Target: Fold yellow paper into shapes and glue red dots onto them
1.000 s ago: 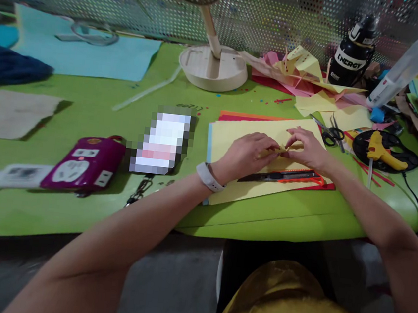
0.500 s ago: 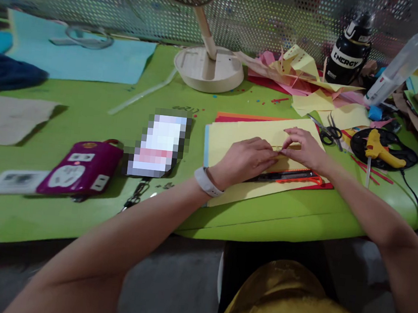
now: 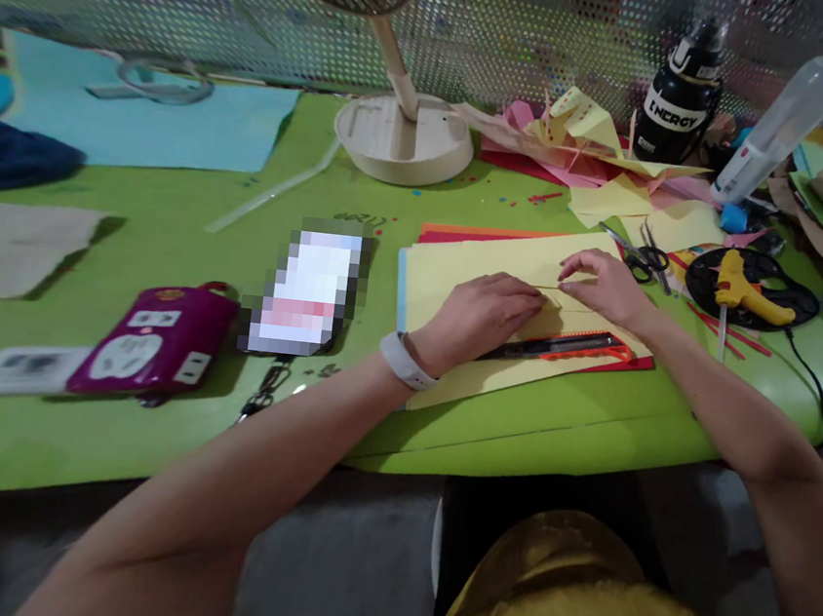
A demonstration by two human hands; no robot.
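Note:
My left hand [image 3: 488,321] bends over a stack of yellow paper [image 3: 460,269], its fingers pressed together at a narrow folded piece of yellow paper whose thin edge shows between the hands. The fingertips partly hide that piece. My right hand [image 3: 609,288] is just to the right, thumb and index finger apart, the thumb near the same edge. An orange and black utility knife [image 3: 561,346] lies on the paper below both hands. Red and orange sheets stick out from under the stack, with a blue edge on its left.
Scissors [image 3: 648,262], tweezers and a yellow glue gun [image 3: 748,289] lie to the right. Behind are paper scraps [image 3: 577,134], a black bottle [image 3: 675,105], a clear bottle [image 3: 783,131] and a fan base [image 3: 403,145]. A phone [image 3: 311,288] and purple power strip [image 3: 158,340] lie left.
My right thumb and index finger have parted slightly from my left fingertips, leaving a small gap between the hands. The folded yellow piece now looks flatter. The view has shifted slightly.

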